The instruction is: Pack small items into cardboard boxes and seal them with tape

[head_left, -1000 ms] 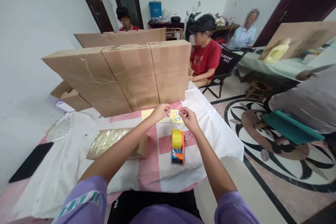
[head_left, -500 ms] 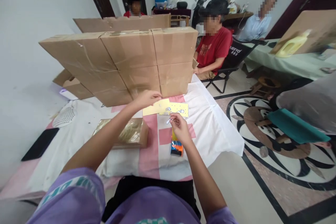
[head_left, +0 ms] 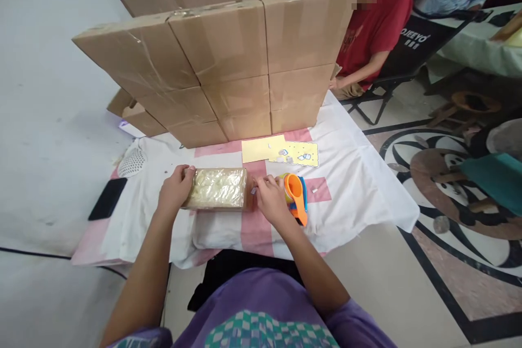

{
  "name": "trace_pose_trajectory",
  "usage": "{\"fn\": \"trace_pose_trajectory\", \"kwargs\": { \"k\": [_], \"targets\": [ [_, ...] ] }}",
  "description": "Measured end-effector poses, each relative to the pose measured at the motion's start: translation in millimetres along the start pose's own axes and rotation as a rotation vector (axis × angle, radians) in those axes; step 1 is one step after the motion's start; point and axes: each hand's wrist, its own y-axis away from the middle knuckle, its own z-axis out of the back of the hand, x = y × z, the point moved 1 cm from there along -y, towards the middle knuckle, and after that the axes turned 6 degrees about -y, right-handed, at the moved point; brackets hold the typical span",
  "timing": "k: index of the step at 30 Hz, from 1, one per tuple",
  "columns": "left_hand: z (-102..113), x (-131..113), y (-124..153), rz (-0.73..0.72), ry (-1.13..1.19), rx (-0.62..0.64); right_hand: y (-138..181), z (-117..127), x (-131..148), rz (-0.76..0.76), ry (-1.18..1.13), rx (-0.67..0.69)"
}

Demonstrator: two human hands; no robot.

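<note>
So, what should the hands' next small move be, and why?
Probably ease the small pale piece, which the right hand appears to pinch, against the right end of the taped box. The piece is right by that end, and the left hand is at the opposite end, placed to steady the box. Whether they already touch, I can't tell.

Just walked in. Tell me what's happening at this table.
Someone in a purple shirt is at the cloth-covered table. The left hand is on the left end of a shiny-topped box, while the right hand, near its right end, seems to pinch a small pale scrap. An orange scoop lies beside that hand. Two overlapping yellow cards lie farther back, before stacked cardboard boxes.
</note>
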Motion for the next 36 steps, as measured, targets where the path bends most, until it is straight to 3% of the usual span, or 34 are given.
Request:
{"fn": "trace_pose_trajectory", "kwargs": {
  "k": [8,12,17,21,27,31,36],
  "targets": [
    [3,1,1,0.01,0.072,0.014,11,29,-27,-0.03,0.057,-0.062],
    [3,2,2,0.008,0.068,0.023,18,35,-24,-0.046,0.023,-0.105],
    [4,1,2,0.001,0.074,0.023,15,8,-6,-0.039,-0.222,-0.015],
    [4,1,3,0.002,0.07,0.021,5,-18,-7,-0.108,-0.517,-0.051],
    [5,0,4,-0.002,0.051,0.024,0,-30,-10,-0.061,-0.506,-0.072],
    [4,-1,4,0.007,0.029,0.021,14,-40,-7,-0.205,-0.643,-0.221],
    [4,-3,2,0.01,-0.011,0.036,44,-61,-1,-0.261,-0.945,-0.159]
  ]
}}
